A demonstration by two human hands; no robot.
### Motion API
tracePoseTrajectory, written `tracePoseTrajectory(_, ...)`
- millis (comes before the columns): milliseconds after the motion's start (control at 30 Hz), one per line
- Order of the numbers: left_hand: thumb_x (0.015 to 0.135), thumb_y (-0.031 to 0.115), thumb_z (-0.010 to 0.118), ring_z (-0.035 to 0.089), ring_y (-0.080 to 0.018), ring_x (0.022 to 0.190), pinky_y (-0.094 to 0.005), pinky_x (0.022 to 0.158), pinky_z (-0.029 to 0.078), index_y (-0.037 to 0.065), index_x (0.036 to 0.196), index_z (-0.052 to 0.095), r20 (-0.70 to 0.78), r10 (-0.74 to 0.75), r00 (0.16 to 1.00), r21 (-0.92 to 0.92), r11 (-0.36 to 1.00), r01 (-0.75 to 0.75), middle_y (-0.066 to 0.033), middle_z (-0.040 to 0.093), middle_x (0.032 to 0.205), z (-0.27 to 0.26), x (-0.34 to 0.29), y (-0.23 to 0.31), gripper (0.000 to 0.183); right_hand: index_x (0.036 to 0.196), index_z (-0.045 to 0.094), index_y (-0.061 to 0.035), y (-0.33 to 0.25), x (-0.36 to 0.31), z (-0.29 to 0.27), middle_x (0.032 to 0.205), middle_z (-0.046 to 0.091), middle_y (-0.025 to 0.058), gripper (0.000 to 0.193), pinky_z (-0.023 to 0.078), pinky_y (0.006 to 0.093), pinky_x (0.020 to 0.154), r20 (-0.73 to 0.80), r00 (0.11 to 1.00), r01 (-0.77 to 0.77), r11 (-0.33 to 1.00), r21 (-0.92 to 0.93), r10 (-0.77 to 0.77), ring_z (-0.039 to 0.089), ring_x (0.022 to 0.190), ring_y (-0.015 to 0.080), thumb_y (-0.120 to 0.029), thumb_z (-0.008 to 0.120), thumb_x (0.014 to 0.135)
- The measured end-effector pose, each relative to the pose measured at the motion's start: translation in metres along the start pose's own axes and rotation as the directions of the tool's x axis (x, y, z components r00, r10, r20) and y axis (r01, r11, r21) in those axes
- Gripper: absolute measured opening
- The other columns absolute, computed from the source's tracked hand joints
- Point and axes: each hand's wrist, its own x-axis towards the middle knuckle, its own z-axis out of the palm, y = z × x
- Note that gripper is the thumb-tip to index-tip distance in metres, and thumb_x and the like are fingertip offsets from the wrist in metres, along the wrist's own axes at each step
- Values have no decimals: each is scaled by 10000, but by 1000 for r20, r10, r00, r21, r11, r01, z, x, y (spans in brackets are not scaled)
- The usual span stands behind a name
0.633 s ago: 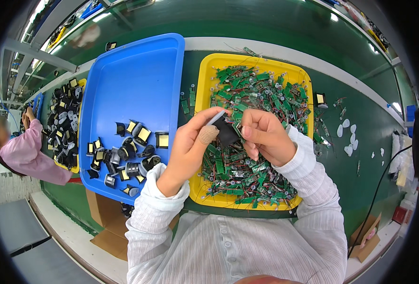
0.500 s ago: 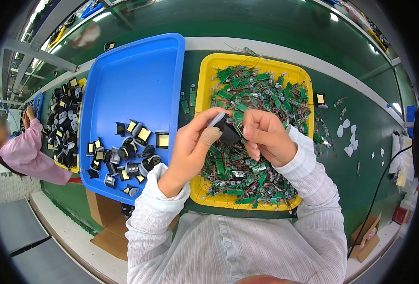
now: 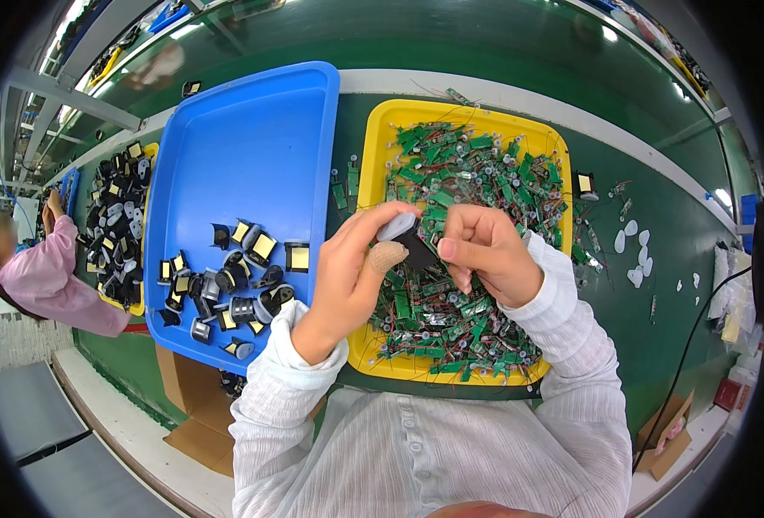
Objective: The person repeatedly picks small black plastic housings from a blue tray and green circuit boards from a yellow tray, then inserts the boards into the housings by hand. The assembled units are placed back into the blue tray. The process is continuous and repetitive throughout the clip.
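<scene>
My left hand (image 3: 347,274), its thumb covered with a tan finger cot or bandage, grips a black plastic housing (image 3: 420,249) with a rounded grey end (image 3: 397,226). Close against the housing's right side, my right hand (image 3: 486,255) is closed, thumb and forefinger pinched together. What sits between those fingertips is too small and hidden to make out. Both hands are above a yellow tray (image 3: 371,173) heaped with green circuit boards (image 3: 438,324) that trail thin wires.
To the left, a blue tray (image 3: 244,147) holds several black housings (image 3: 231,272) with pale yellow pads. Further left, a person in a pink sleeve (image 3: 45,259) works beside another yellow tray (image 3: 145,285) of housings. White oval pieces (image 3: 643,246) lie on the green table at right.
The housing has turned and dropped slightly in my left hand, so its grey end shows more. My right hand stays pinched beside it, with only a small shift.
</scene>
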Motion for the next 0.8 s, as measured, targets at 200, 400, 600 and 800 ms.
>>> tracePoseTrajectory(200, 783, 82, 556, 555, -278, 755, -320, 698, 440, 16, 1048, 558, -5, 145, 989, 185, 972, -141, -140, 586, 863, -1, 3, 4, 273, 675, 475, -75, -2, 0, 1, 581, 493, -24, 258, 347, 185, 410, 21, 1000, -15, 998, -64, 16, 450, 440, 45, -197, 667, 796)
tracePoseTrajectory(400, 779, 82, 566, 555, -295, 739, -336, 682, 443, 6, 1034, 560, 11, 184, 983, 265, 947, -181, -141, 588, 839, -1, 3, 5, 266, 674, 470, -78, 2, 0, 2, 576, 481, -34, 264, 320, 181, 396, 6, 1000, 25, 993, -118, -24, 419, 431, 34, -208, 664, 798)
tracePoseTrajectory(600, 780, 75, 558, 559, -292, 718, -332, 674, 446, -11, 1024, 561, 18, 232, 973, 332, 916, -225, -143, 589, 815, -1, 3, 5, 259, 687, 477, -75, 4, 0, -1, 571, 453, -48, 258, 306, 182, 404, 21, 1000, 18, 978, -206, -14, 392, 458, 26, -222, 655, 803)
tracePoseTrajectory(800, 839, 111, 514, 570, -256, 763, -318, 700, 447, -11, 1056, 553, -10, 172, 985, 155, 973, -168, -132, 602, 880, 1, 1, -1, 253, 762, 521, -47, 7, 2, 7, 699, 488, -20, 203, 395, 207, 528, 59, 993, 110, 984, -138, -103, 450, 603, 54, -210, 623, 827)
